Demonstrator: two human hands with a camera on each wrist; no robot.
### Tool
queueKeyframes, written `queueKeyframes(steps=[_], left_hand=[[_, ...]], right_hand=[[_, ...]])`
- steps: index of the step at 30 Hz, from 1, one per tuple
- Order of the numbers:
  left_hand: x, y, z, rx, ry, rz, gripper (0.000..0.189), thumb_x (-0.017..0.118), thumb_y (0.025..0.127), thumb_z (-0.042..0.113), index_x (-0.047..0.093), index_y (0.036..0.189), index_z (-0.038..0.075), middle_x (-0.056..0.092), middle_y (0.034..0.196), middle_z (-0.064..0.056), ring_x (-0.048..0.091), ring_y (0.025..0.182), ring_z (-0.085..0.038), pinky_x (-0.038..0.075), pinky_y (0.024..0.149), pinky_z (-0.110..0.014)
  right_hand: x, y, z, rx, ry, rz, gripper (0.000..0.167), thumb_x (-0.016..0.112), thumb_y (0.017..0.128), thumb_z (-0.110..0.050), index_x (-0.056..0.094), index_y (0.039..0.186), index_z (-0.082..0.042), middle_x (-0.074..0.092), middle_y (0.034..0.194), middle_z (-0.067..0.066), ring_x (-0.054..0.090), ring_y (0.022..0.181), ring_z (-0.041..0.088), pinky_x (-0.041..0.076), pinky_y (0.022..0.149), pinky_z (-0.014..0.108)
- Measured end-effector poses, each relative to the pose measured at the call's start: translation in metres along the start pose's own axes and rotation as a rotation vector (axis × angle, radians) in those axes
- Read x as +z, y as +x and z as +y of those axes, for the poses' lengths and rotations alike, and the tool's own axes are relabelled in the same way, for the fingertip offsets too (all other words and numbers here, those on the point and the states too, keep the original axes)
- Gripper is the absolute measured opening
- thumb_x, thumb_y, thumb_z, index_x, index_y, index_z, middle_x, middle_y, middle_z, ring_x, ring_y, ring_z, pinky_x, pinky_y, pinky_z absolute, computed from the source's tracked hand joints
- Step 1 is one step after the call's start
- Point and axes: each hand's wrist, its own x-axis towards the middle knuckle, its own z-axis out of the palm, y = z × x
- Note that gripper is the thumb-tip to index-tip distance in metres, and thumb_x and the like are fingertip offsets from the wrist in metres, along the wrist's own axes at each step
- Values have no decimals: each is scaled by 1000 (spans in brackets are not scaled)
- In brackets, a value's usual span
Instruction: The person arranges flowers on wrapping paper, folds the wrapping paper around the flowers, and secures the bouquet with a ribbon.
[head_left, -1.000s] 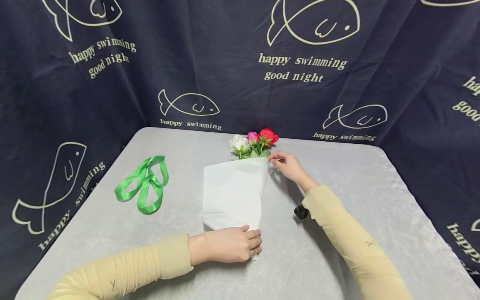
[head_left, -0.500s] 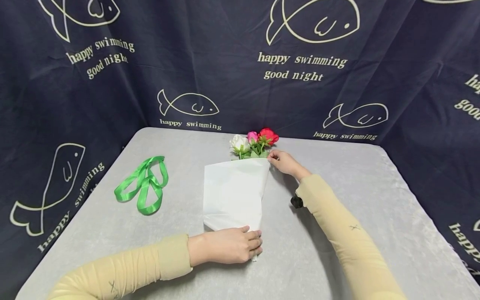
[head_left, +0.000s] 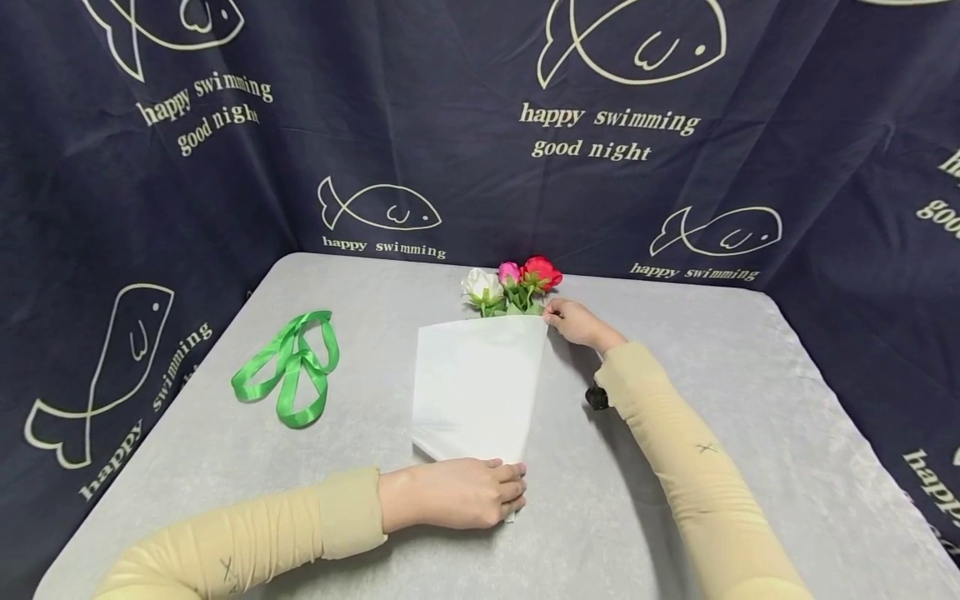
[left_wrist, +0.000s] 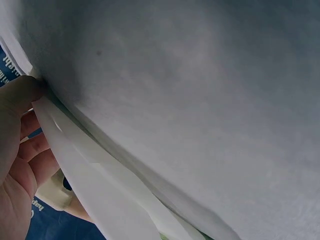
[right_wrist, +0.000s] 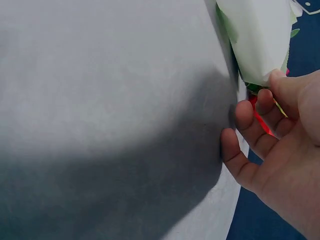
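Note:
A sheet of white wrapping paper (head_left: 474,383), folded into a cone, lies on the table around a small bunch of flowers. Out of its top edge stick a white rose (head_left: 482,287), a pink bud (head_left: 509,273) and a red rose (head_left: 542,273) with green leaves; their stems are hidden inside. My left hand (head_left: 461,493) grips the narrow lower end, its fingers bent over the right side. Up at the top right corner, my right hand (head_left: 577,322) pinches the paper's edge (right_wrist: 262,75) between thumb and forefinger, the other fingers loosely bent.
A loosely looped green ribbon (head_left: 296,371) lies on the left of the grey table (head_left: 360,333). Below the right sleeve shows a small black object (head_left: 597,397). A dark blue curtain (head_left: 480,167) with fish prints hangs behind and on both sides.
The right hand has shifted slightly right with the paper's corner, and the paper's front looks wider and smoother at its right side. The left hand has stayed at the lower end.

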Motion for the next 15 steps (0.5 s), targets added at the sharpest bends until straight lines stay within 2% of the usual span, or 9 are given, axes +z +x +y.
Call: queueKeyframes(steps=[5,9,12,15], left_hand=[[1,0,-1,-20,-71,-6,33,52,96,25,61,127,22,59,129,6,50,125,-13,44,96,-19],[2,0,-2,-32,-106,-18,34,52,95,24,59,128,23,57,131,7,49,126,-12,42,99,-20],[2,-1,-3,-33,-104,-17,34,52,95,24,59,129,23,57,131,8,48,127,-11,40,100,-19],[2,-1,-4,-30,-107,-6,33,52,96,23,59,128,23,58,130,8,48,127,-10,39,102,-19]], right_hand=[[2,-2,1,14,22,4,14,47,99,-11,56,98,0,56,90,14,51,72,19,41,66,30],[1,-8,2,12,59,52,16,49,98,-11,54,109,0,58,97,17,56,77,24,45,66,33],[1,-14,-1,-38,43,107,20,53,95,-9,54,112,0,58,99,17,58,83,28,48,72,38],[2,-25,-11,-152,-34,169,21,59,89,-6,56,108,2,59,100,19,59,87,31,49,78,41]])
